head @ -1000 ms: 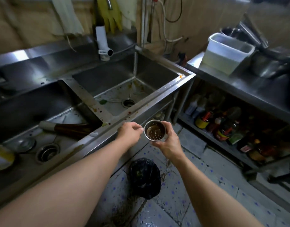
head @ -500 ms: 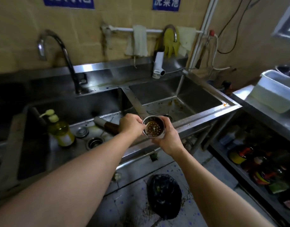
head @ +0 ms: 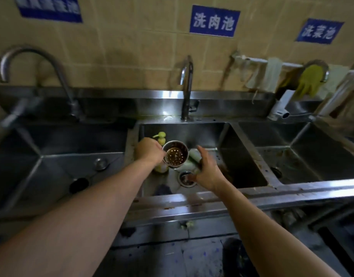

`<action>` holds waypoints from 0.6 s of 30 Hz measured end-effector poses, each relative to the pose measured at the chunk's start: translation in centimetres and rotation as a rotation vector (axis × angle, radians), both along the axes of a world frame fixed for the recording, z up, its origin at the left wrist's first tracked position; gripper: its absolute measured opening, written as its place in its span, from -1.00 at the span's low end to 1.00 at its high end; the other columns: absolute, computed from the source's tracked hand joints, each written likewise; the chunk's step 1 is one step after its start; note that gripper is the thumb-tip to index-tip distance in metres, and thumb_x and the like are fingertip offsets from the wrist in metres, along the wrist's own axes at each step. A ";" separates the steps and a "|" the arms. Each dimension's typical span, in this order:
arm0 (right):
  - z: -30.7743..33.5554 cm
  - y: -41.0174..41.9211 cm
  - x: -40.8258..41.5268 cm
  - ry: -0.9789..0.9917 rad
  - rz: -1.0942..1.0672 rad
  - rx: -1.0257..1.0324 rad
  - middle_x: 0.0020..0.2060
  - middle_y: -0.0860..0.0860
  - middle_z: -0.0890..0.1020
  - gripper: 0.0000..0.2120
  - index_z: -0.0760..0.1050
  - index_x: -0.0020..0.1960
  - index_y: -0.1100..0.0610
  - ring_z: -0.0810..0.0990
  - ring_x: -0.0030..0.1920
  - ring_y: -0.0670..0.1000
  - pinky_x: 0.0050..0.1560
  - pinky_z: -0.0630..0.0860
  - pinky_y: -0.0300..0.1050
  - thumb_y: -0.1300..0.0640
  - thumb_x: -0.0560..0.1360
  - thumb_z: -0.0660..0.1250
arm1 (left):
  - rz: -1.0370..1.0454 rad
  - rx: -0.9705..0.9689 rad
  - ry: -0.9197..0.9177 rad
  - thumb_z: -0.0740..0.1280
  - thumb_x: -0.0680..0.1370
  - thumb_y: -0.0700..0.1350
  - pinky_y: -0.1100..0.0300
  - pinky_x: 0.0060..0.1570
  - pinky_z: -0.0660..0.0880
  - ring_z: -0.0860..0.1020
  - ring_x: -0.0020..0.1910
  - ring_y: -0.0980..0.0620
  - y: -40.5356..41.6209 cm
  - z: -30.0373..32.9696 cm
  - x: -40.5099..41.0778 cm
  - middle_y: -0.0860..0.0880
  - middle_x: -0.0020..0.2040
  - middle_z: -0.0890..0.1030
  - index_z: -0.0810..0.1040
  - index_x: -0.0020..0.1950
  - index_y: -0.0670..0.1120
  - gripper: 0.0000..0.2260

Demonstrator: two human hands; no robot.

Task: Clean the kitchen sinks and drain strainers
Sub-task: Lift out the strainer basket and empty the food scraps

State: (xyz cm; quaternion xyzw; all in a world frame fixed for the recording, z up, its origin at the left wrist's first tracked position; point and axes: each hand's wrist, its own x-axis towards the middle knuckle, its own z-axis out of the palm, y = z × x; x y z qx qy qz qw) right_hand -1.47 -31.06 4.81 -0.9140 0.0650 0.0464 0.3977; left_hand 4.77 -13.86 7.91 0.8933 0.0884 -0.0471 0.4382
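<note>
A steel triple sink runs along the tiled wall. My left hand [head: 147, 152] grips the metal cup-shaped drain strainer [head: 175, 156] by its rim, held tilted over the middle sink [head: 228, 140], its perforated bottom stained brown. My right hand [head: 207, 170] hovers just right of the strainer with fingers spread, holding nothing. Below it lies the middle sink's drain hole [head: 186, 178]. The left sink [head: 58, 166] has a dark open drain [head: 79, 185] and a metal plug [head: 100, 163]. The right sink [head: 312, 156] is stained around its drain [head: 276, 171].
A yellow-green soap pump bottle [head: 161, 136] stands behind my left hand, and a bottle lies on the basin floor. Faucets [head: 187, 86] rise behind the sinks. Cloths and a yellow glove [head: 310, 80] hang on a wall rail. A black bag [head: 235, 256] sits on the floor.
The view swung left from the right sink to the middle one. The strainer moved over the middle sink; my right hand let go of it and now hangs beside it, fingers spread.
</note>
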 end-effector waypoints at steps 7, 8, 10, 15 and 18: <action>-0.7 14.2 4.3 -0.026 0.124 -0.056 0.48 0.09 0.23 -0.05 0.07 0.54 0.10 0.19 0.47 0.11 0.46 0.17 0.02 0.13 0.33 0.55 | 0.063 0.044 0.043 0.41 0.44 -0.23 -0.03 0.00 0.60 0.66 -0.09 -0.17 16.5 -0.7 2.3 -0.21 -0.16 0.68 0.65 -0.12 -0.20 -0.94; -0.7 15.7 4.8 -0.010 0.132 -0.053 0.48 0.09 0.21 -0.05 0.06 0.54 0.08 0.18 0.47 0.12 0.46 0.18 0.03 0.12 0.33 0.55 | 0.072 0.038 0.050 0.39 0.44 -0.23 -0.04 0.00 0.59 0.66 -0.09 -0.18 18.4 -0.9 2.5 -0.21 -0.15 0.68 0.64 -0.15 -0.20 -0.94; -1.1 18.8 5.8 -0.009 0.146 -0.052 0.47 0.07 0.23 -0.04 0.08 0.54 0.05 0.20 0.46 0.13 0.45 0.21 0.06 0.11 0.31 0.57 | 0.110 0.021 0.072 0.37 0.45 -0.25 -0.05 0.01 0.59 0.66 -0.09 -0.18 22.3 -1.3 2.7 -0.22 -0.14 0.68 0.63 -0.15 -0.21 -0.94; -2.3 25.9 8.4 -0.032 0.246 -0.123 0.44 0.07 0.28 -0.12 0.15 0.51 0.04 0.26 0.41 0.11 0.38 0.24 -0.01 0.07 0.32 0.54 | 0.298 0.013 0.071 0.42 0.45 -0.29 -0.04 0.00 0.60 0.65 -0.07 -0.17 30.2 -3.0 3.2 -0.25 -0.11 0.67 0.63 -0.02 -0.26 -0.87; -3.2 29.4 9.8 -0.019 0.285 -0.116 0.39 0.06 0.33 -0.15 0.21 0.48 0.04 0.30 0.37 0.11 0.33 0.26 -0.04 0.08 0.30 0.54 | 0.377 0.008 0.111 0.42 0.46 -0.29 -0.01 -0.01 0.61 0.65 -0.06 -0.14 33.7 -4.2 3.7 -0.23 -0.04 0.66 0.60 0.05 -0.26 -0.82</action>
